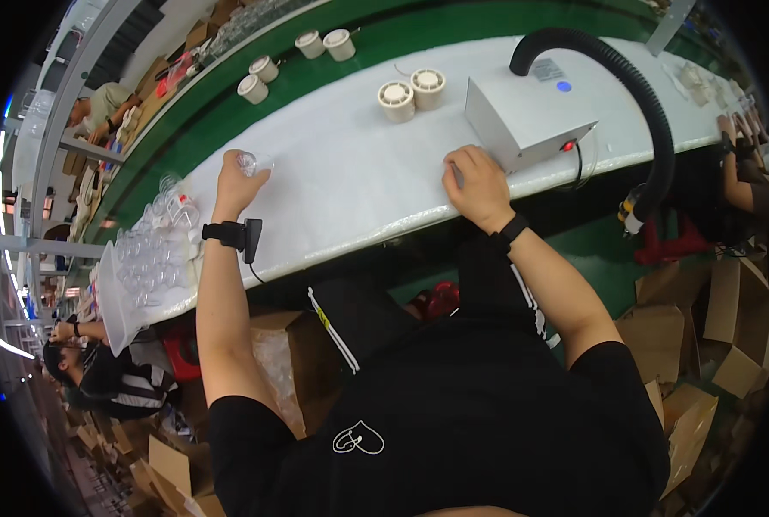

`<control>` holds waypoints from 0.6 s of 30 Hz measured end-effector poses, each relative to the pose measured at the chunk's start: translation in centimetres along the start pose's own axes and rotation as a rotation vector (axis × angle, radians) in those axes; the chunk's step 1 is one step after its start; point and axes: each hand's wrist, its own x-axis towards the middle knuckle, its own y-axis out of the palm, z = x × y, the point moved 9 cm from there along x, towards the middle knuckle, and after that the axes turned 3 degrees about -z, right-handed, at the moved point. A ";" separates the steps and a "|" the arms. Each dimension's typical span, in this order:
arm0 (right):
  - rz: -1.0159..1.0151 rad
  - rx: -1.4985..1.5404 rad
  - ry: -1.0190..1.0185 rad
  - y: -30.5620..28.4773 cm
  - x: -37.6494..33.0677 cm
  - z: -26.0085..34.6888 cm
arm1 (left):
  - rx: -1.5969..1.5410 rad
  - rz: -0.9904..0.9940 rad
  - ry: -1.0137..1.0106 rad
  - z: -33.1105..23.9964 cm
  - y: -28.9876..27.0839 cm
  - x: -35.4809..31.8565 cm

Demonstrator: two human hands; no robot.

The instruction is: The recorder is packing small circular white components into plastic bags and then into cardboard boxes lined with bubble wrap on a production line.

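Observation:
My left hand is over the white-covered table, its fingers and thumb closed round a clear plastic cup. The cup lies tipped on its side, and my fingers hide part of it. Against the near edge of the table rests my right hand, fingers curled in loosely and nothing visible in them. It is close to the front corner of a grey metal box. Two cream round parts with vented tops stand together beyond my hands.
Many clear plastic cups are heaped at the table's left end. A black ribbed hose arches from the box past the near edge. More cream round parts sit on the green belt. Cardboard boxes stand on the floor.

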 end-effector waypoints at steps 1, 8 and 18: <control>-0.017 -0.016 -0.016 -0.1 0.2 -0.1 | -0.022 -0.098 -0.074 0.3 -0.7 1.0; 0.015 -0.026 0.029 0.1 0.1 -0.9 | -0.305 0.048 0.260 -11.7 6.1 -1.5; 0.177 -0.045 0.059 0.8 -1.0 -1.4 | -0.195 0.236 0.483 -16.0 10.7 0.1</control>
